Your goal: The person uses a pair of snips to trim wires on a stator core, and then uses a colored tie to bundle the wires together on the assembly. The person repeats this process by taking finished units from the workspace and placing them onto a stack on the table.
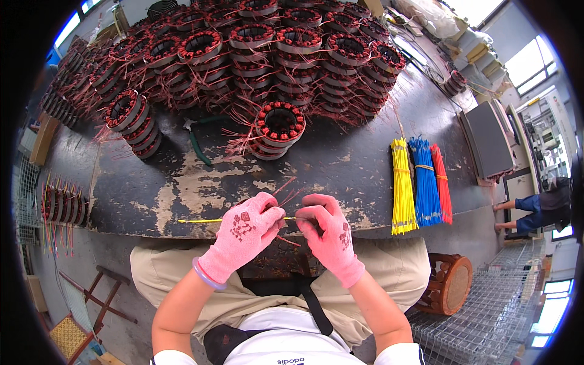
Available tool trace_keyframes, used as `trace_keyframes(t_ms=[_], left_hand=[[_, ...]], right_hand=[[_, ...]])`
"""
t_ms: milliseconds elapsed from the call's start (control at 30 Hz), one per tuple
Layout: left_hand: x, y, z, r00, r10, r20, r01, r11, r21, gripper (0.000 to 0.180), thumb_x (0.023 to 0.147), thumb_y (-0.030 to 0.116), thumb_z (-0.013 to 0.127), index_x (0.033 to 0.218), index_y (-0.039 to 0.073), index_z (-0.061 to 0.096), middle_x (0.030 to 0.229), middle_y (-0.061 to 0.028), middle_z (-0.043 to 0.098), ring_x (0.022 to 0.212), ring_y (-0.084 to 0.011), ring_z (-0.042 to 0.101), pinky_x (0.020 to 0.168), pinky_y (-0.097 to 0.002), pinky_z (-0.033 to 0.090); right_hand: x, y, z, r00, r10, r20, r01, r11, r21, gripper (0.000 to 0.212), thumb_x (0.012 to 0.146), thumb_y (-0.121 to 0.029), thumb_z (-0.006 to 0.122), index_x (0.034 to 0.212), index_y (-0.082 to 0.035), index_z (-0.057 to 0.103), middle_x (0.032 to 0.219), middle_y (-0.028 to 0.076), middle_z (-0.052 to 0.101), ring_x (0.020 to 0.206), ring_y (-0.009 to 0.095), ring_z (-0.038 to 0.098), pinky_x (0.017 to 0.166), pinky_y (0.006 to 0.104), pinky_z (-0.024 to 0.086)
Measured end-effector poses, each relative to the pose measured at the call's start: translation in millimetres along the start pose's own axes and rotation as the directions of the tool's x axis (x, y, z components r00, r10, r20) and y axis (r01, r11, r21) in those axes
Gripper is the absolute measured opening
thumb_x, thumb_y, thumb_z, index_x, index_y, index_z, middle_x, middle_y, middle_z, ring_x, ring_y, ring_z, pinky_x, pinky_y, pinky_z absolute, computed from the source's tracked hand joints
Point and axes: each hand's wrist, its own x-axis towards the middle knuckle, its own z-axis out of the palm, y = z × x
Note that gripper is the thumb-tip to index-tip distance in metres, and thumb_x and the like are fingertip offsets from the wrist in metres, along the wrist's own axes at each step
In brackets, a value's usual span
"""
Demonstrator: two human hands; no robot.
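Both of my hands wear pink gloves and meet over the table's front edge. My left hand point(249, 226) is closed on a thin yellow wire point(199, 221), whose long end sticks out to the left. A short stretch of it shows between the hands. My right hand point(326, 230) pinches at the wire's other end, thumb and fingertips together. Thin dark red leads point(288, 192) fan out behind and below my fingers; what they come from is mostly hidden by the gloves. Just beyond stands a short stack of ring-shaped motor stators point(280, 121) with red windings.
Many stacked stators point(252, 61) fill the table's far side; another stack point(135, 125) leans at left. Green-handled pliers point(198, 146) lie between. Bundles of yellow point(402, 188), blue point(426, 182) and red wires point(441, 185) lie at right. A wooden stool point(450, 284) stands beside my knee.
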Motion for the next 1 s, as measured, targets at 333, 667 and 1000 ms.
trace_keyframes(t_ms=[333, 667, 1000], left_hand=[[0, 3, 9, 1.000, -0.028, -0.007, 0.028, 1.000, -0.004, 0.020, 0.082, 0.012, 0.077, 0.100, 0.011, 0.069, 0.102, -0.0064, 0.067, 0.089, -0.0294, 0.069, 0.075, -0.0391, 0.056], [0, -5, 21, 1.000, -0.005, -0.027, 0.003, 0.998, -0.055, 0.018, 0.079, 0.016, 0.079, 0.095, 0.010, 0.071, 0.100, -0.0043, 0.070, 0.088, -0.0289, 0.069, 0.076, -0.0397, 0.056], [-3, -7, 22, 0.999, -0.013, -0.035, 0.011, 0.998, -0.058, 0.013, 0.084, 0.016, 0.075, 0.095, 0.011, 0.070, 0.100, -0.0038, 0.070, 0.086, -0.0269, 0.069, 0.073, -0.0383, 0.056]], right_hand=[[4, 5, -3, 0.963, 0.217, 0.159, -0.240, 0.961, 0.137, 0.014, 0.093, -0.005, 0.066, 0.106, -0.003, 0.065, 0.099, 0.013, 0.070, 0.094, 0.031, 0.068, 0.080, 0.0371, 0.055], [28, 26, -4, 0.762, 0.465, 0.450, -0.631, 0.691, 0.353, 0.016, 0.096, -0.014, 0.065, 0.102, 0.001, 0.065, 0.084, -0.001, 0.066, 0.071, 0.005, 0.055, 0.064, 0.0226, 0.047], [0, 14, -4, 0.947, -0.211, 0.243, 0.310, 0.798, -0.517, 0.046, 0.085, -0.024, 0.073, 0.128, -0.010, 0.062, 0.123, 0.004, 0.067, 0.093, 0.022, 0.069, 0.077, 0.0388, 0.056]])
